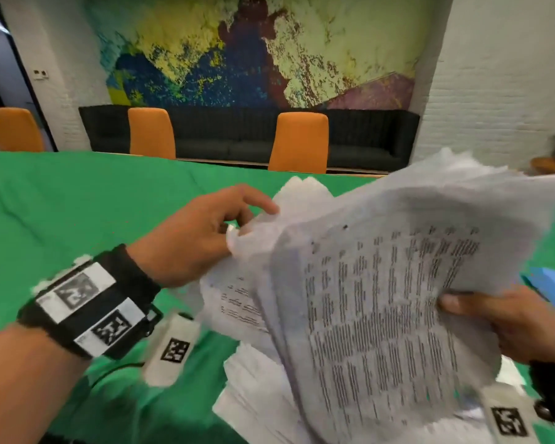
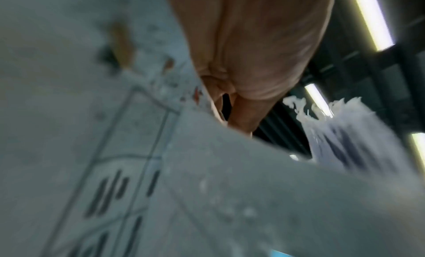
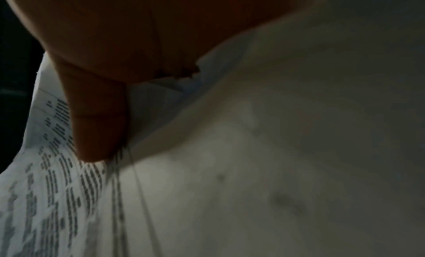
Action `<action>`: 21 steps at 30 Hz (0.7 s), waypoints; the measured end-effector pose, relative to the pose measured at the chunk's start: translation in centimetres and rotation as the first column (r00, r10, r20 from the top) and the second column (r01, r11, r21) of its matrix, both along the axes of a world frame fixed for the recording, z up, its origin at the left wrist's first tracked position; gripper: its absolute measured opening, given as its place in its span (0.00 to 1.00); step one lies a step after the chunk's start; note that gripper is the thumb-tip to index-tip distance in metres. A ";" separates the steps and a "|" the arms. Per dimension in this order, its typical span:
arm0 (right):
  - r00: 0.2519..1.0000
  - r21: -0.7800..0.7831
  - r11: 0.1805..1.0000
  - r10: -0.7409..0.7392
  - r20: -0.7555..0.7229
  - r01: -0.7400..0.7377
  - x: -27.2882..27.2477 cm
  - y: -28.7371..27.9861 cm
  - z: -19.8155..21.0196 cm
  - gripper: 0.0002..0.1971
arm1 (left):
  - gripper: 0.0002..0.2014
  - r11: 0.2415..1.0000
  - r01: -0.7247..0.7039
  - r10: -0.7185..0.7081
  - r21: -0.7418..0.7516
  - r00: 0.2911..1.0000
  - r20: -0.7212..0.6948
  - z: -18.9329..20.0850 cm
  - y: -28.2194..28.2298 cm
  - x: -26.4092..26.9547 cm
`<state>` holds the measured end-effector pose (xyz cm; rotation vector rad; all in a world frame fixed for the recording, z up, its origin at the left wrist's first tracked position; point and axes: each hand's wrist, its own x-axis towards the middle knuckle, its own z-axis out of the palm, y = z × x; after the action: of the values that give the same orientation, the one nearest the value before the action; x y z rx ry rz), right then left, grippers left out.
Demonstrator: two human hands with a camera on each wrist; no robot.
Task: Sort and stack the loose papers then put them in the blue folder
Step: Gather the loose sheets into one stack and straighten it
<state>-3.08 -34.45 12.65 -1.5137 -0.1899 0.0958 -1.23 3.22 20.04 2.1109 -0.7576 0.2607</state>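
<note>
Both hands lift the thick sheaf of printed white papers (image 1: 382, 283) above the green-covered table (image 1: 77, 203): right hand (image 1: 510, 325) grips its edge, left hand (image 1: 199, 232) pinches a corner. Light, floppy, slippery sheets likely need edge support; the blue folder (image 1: 548, 283) lies just beyond.

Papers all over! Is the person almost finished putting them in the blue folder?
Not yet. Done: many papers are gathered into one messy bunch, lifted off the green table. In hand: the right hand grips the bunch at its edge while the left hand pinches its far corner. Left: more sheets lie below, edges need squaring, and the blue folder waits behind the bunch with nothing visibly in it.
</note>
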 end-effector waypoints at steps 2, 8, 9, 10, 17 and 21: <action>0.993 -0.159 0.985 0.082 0.088 -0.067 0.5 1.1 1.1 0.36 | 0.21 0.995 0.099 -0.098 0.018 0.995 -0.028 2.2 -1.6 0.4; 0.975 -0.207 0.976 0.114 0.191 -0.074 1.5 2.3 1.3 0.34 | 0.21 0.970 0.244 -0.239 0.015 0.957 -0.164 3.7 -4.0 1.4; 0.978 -0.192 0.979 0.098 0.186 -0.062 1.6 1.9 0.9 0.36 | 0.17 0.972 0.232 -0.235 -0.038 0.956 -0.177 3.3 -3.8 1.7; 0.978 -0.152 0.988 0.065 0.199 -0.035 1.7 1.5 0.4 0.33 | 0.13 0.974 0.198 -0.216 -0.110 0.959 -0.185 2.6 -3.3 2.0; 0.962 0.218 0.971 -0.152 0.228 0.101 1.8 1.5 -0.2 0.16 | 0.48 0.763 0.024 -0.389 -0.646 0.816 -0.428 -5.7 -2.7 2.7; 0.936 0.124 0.979 -0.190 0.297 0.160 2.2 3.6 -1.3 0.15 | 0.25 0.760 -0.162 -0.058 -0.629 0.948 -0.314 -7.8 -6.9 2.7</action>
<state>-0.90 -30.84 11.37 -1.4351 -0.3032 -0.2914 1.50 -3.65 12.22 1.4500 -0.3351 0.1728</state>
